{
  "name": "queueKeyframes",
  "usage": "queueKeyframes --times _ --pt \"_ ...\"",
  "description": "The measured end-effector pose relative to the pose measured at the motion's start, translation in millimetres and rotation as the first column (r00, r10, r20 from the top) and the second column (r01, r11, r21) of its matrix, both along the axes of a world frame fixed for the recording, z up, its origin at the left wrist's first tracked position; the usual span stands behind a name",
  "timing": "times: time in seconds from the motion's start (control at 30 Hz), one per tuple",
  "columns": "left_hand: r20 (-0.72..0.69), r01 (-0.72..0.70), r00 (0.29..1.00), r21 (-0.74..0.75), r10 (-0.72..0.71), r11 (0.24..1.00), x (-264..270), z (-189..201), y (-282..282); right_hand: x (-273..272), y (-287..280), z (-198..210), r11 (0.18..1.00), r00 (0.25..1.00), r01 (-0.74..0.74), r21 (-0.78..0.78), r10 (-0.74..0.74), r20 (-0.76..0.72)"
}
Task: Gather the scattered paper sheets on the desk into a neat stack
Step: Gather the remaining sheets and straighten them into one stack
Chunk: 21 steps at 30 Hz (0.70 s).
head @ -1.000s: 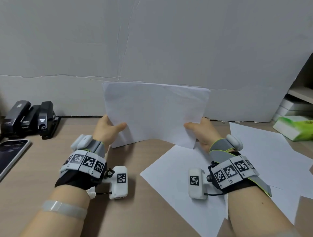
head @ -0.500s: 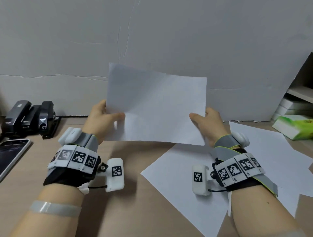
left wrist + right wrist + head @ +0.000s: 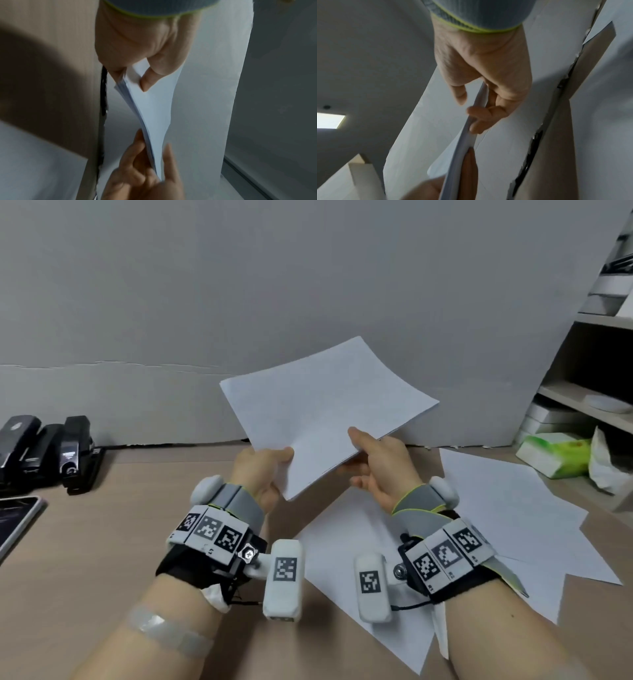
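Observation:
I hold a thin stack of white sheets (image 3: 325, 412) in the air above the desk, turned at a slant. My left hand (image 3: 265, 470) pinches its near left corner, thumb on top. My right hand (image 3: 371, 460) grips the near right edge, thumb on top and fingers underneath. The left wrist view shows the stack edge (image 3: 137, 108) pinched between my thumb and fingers. The right wrist view shows the same stack edge (image 3: 471, 121) held in my right hand (image 3: 476, 105). More loose sheets (image 3: 513, 508) lie flat on the desk at the right, and one sheet (image 3: 346, 553) lies under my wrists.
Three black staplers (image 3: 48, 453) stand at the back left, and a phone (image 3: 17, 518) lies at the left edge. A green tissue pack (image 3: 555, 453) sits at the back right under a shelf unit (image 3: 589, 398). A grey wall (image 3: 274, 285) closes the back.
The stack has turned from square-on and upright to a slanted, flatter pose. Both hands have moved closer together along its near edge.

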<state>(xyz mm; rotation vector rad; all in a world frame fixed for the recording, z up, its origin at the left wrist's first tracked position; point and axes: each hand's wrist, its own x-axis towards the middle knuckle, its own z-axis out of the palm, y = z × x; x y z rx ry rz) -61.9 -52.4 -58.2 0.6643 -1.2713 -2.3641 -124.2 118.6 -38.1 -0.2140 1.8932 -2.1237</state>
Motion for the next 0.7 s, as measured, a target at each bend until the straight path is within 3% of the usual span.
queueKeyframes --times 0.1,0.2,0.43,0.6,0.7 --pt "0.004 0.101 0.995 0.001 -0.102 0.995 -0.5 0.5 16.0 0.0 12.9 -1.9 0.989 0.984 0.139 0.053 -0.131 -0.124" --pt "-0.023 0.256 0.966 -0.041 -0.257 0.966 4.0 9.7 22.8 3.7 36.8 6.1 0.981 0.968 0.169 0.098 -0.146 -0.206" --pt "0.014 0.327 0.945 -0.071 -0.327 0.942 19.0 20.7 5.1 13.5 111.8 28.3 0.993 0.980 0.051 0.103 -0.030 -0.196" --pt "0.169 0.607 0.793 -0.297 -0.585 0.737 33.6 15.4 5.6 23.7 133.4 37.9 0.973 0.979 -0.066 0.219 0.105 -0.173" --pt "0.193 0.686 0.724 -0.303 -0.663 0.661 40.4 11.7 7.8 27.9 129.6 42.5 0.956 0.970 -0.169 0.242 0.204 -0.132"
